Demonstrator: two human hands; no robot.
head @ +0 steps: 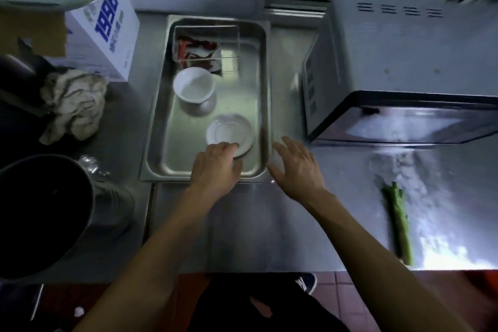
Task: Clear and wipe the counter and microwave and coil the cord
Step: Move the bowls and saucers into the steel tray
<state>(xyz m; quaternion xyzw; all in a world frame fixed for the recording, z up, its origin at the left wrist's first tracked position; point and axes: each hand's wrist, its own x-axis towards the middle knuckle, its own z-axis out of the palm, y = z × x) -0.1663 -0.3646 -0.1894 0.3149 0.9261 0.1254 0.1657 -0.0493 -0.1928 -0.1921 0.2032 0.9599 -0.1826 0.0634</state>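
Reaching into the tray, my left hand curls its fingers over the near rim of the saucer; my right hand hovers spread and empty just past the tray's right rim. The grip looks shallow, so I judge the saucer could slip and chip against the bowl at 11 o'clock. The microwave sits at 2 o'clock, the cloth at 9, a green stalk on the worktop at 4. I see no cord.

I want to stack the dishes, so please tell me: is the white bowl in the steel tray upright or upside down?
Upright. The bowl shows its open, empty inside, standing in the tray.
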